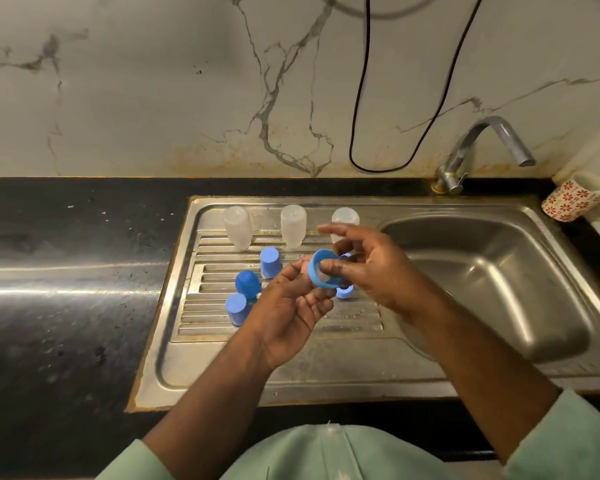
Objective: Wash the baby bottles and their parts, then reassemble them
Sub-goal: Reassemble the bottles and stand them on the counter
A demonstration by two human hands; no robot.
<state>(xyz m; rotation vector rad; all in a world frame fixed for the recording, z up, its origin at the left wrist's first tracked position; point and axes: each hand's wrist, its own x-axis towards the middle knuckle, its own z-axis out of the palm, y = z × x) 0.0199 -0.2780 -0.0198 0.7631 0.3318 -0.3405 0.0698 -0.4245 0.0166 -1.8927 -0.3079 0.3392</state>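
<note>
Pale green sleeves (568, 441) and shirt front fill the lower edge, nearest the camera; two bare forearms rise from them over a steel sink unit (222, 372) set in a black counter (66, 271). The left hand (288, 306) lies palm-up with fingers loosely curled, its thumb and fingertips meeting the left side of a blue screw ring (317, 271) at the rim. The right hand (368, 268) reaches in from the right, thumb pressed into the ring's opening and fingers curled behind it, the index finger extended above. Both hands thus grip the ring, which is held in the air between them above the ribbed drainboard (201, 268). The ring's open face tilts toward the camera and slightly left; its short axis runs roughly from the viewer toward the right palm. A pale translucent part shows inside the opening, too indistinct to identify.

On the drainboard, three clear bottles (237, 226) stand inverted in a row along the far side, the rightmost partly hidden behind the right hand. Nearer, three blue caps (270, 262) stand dome-up, well apart from the hands. A further blue part (345, 292) lies just below the ring, mostly covered. The basin (482, 282) lies to the right, a tap (489, 140) behind it, a patterned cup (567, 199) at far right.
</note>
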